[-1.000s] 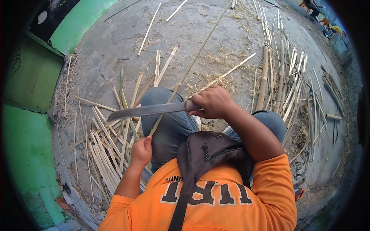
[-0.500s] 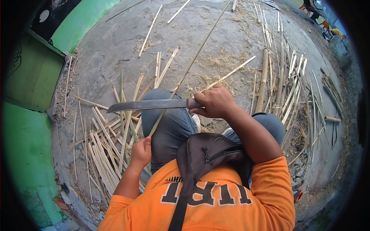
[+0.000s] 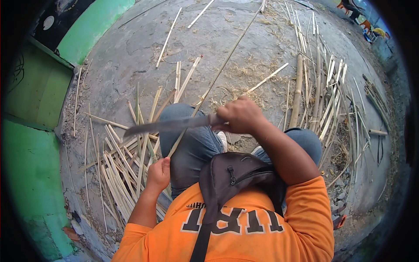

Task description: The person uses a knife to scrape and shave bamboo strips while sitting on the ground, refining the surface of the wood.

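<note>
My right hand (image 3: pixel 242 115) is closed round the handle of a machete (image 3: pixel 168 125). Its long blade points left across my bent left knee and is smeared by motion. Under the blade runs a long thin bamboo strip (image 3: pixel 218 77), slanting from my lap to the far side of the floor. My left hand (image 3: pixel 159 173) grips the strip's near end beside my left thigh, thumb up. Whether the blade touches the strip I cannot tell.
Split bamboo strips (image 3: pixel 115 179) lie heaped at my left. Bamboo poles (image 3: pixel 297 89) and more strips lie to the right, with curled shavings (image 3: pixel 227 94) ahead on the concrete. A green wall (image 3: pixel 32 174) stands at left. A person (image 3: pixel 352 9) sits at the far right.
The machete blade has dipped slightly at its tip and turned blurred. My right hand has shifted a little left; the left hand keeps its hold on the strip.
</note>
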`<act>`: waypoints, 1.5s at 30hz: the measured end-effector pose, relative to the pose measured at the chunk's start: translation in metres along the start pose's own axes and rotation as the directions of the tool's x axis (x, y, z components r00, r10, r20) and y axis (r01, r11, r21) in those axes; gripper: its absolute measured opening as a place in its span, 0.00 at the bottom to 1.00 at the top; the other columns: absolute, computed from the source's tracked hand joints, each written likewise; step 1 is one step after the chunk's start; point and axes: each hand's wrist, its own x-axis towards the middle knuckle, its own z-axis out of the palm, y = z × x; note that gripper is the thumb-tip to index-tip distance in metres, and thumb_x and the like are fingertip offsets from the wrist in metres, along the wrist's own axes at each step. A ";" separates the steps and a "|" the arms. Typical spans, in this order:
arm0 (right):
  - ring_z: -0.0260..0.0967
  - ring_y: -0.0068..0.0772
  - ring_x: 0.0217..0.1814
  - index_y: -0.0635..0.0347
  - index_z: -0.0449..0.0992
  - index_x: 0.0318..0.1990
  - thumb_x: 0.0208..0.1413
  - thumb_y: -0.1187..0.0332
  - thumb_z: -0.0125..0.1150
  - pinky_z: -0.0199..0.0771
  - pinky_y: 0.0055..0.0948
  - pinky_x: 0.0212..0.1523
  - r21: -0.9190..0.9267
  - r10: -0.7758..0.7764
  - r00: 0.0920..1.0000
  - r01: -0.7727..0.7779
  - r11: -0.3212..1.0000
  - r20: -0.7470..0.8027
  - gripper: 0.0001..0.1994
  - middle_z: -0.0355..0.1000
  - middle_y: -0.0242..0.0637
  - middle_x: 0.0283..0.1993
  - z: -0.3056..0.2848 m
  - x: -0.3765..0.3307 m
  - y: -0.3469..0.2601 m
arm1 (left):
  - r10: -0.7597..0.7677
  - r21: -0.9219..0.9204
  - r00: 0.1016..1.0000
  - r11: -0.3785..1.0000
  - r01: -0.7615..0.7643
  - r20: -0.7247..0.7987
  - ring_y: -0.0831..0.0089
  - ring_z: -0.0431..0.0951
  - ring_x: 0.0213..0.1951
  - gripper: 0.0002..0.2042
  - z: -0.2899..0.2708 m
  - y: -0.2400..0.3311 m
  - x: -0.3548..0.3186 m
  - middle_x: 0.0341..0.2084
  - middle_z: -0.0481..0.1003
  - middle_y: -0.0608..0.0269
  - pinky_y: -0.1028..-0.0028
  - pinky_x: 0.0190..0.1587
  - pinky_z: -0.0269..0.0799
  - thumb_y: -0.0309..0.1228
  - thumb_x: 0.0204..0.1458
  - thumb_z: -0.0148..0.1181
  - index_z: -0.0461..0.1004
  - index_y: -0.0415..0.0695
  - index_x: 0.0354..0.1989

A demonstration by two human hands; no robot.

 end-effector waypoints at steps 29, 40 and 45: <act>0.81 0.53 0.32 0.52 0.76 0.35 0.60 0.35 0.60 0.78 0.52 0.32 0.013 0.444 0.896 -0.444 0.896 -0.022 0.27 0.79 0.44 0.28 -0.015 -0.018 0.057 | -0.041 -0.091 0.991 0.994 0.053 0.124 0.35 0.74 0.29 0.31 -0.017 -0.004 0.001 0.23 0.72 0.39 0.54 0.33 0.69 0.54 0.73 0.42 0.73 0.34 0.31; 0.79 0.53 0.30 0.52 0.75 0.35 0.61 0.35 0.59 0.77 0.51 0.35 0.127 0.470 0.876 -0.481 0.868 0.106 0.26 0.78 0.42 0.28 -0.026 -0.017 0.042 | -0.111 -0.136 0.967 0.980 0.144 0.230 0.61 0.71 0.24 0.32 -0.023 -0.013 0.003 0.18 0.70 0.54 0.63 0.33 0.69 0.55 0.73 0.41 0.72 0.36 0.29; 0.82 0.45 0.30 0.50 0.76 0.36 0.60 0.32 0.57 0.77 0.44 0.33 0.004 0.208 0.952 -0.214 0.977 0.224 0.29 0.79 0.36 0.25 -0.021 0.001 -0.004 | -0.128 -0.141 0.961 0.976 0.166 0.245 0.61 0.71 0.24 0.32 -0.022 -0.015 0.003 0.19 0.70 0.55 0.64 0.33 0.69 0.54 0.73 0.41 0.72 0.36 0.28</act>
